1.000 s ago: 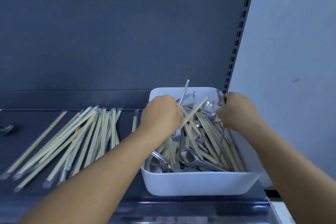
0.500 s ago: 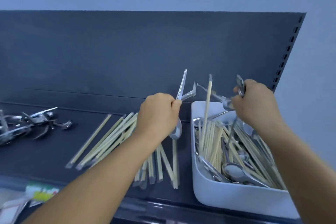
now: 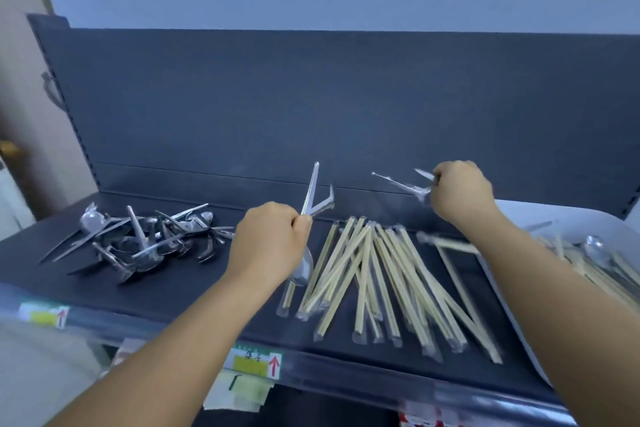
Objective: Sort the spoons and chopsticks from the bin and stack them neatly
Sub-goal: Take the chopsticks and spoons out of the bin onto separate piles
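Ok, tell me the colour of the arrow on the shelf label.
Red, pointing up, on the shelf label; the head view shows it plainly.

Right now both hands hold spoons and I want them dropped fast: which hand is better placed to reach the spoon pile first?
Left. The left hand grips its spoons right beside the spoon pile, while the right hand is farther off, above the chopsticks, and would probably have to cross them.

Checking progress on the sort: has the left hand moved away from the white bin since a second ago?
Yes. The left hand, gripping spoons, has left the white bin and now hangs over the chopsticks on the shelf, nearer the spoon pile.
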